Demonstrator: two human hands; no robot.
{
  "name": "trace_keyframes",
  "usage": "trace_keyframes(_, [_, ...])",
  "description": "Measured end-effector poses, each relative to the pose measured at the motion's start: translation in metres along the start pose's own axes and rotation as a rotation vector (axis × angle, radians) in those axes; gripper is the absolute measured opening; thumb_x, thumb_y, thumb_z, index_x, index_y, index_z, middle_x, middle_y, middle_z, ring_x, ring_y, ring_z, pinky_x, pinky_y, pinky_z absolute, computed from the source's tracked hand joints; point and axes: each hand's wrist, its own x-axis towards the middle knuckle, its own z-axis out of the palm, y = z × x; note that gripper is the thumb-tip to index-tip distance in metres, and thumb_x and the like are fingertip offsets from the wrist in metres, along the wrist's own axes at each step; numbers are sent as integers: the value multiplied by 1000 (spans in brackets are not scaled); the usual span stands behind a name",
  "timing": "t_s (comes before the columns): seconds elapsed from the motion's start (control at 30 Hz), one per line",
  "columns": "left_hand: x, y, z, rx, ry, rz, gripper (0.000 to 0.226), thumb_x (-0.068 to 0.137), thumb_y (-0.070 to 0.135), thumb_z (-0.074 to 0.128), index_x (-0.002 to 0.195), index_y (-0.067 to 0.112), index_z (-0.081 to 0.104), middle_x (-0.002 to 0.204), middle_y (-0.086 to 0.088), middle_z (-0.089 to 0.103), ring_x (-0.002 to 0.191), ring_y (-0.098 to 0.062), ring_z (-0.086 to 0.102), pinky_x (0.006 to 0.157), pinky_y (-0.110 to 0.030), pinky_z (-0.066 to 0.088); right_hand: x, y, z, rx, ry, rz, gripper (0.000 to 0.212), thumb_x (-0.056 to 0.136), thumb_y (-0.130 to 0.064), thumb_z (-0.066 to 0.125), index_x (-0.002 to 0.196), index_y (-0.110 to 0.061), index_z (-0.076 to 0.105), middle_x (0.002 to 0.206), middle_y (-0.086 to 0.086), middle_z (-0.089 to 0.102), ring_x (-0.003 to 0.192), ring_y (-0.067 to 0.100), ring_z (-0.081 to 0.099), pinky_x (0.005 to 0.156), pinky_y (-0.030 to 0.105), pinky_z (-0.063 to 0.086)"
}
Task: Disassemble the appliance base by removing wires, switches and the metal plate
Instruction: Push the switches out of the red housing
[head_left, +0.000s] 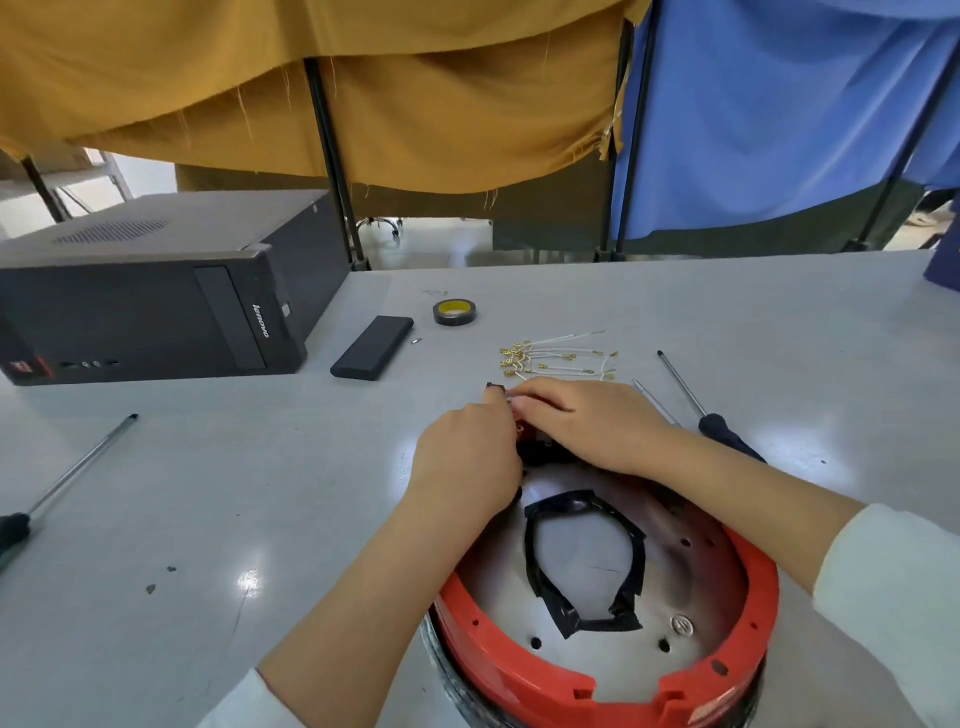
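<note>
The red appliance base (519, 670) lies open side up on the grey table, with a shiny metal plate (696, 587) inside it and a loop of black tape (582, 512) on the plate. At the base's far rim both hands meet over a switch block (530, 447), red and black, mostly hidden. My left hand (467, 462) has its fingers curled at the block. My right hand (582, 421) covers it from the right, fingertips pinching beside a small black part (494, 386). A bundle of white wires with brass terminals (550, 358) lies just beyond.
A black computer tower (156, 306) stands at the far left, a black flat case (371, 348) and a roll of tape (455, 313) beside it. Screwdrivers lie at the left (62, 483) and right (706, 405) of the table. Small debris bits (156, 584) dot the near left.
</note>
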Motion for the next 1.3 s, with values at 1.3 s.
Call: trace_keyframes(1.3, [-8,-3,-10,-33,-81,-58,15,86,16,46,91,19,32,73,0,38,66,-25,38,51,-30,25,97,36,3,-72,-284,50,57,81,-13,70,133,-23,47,123,5,51,101,19,53,81,27,44])
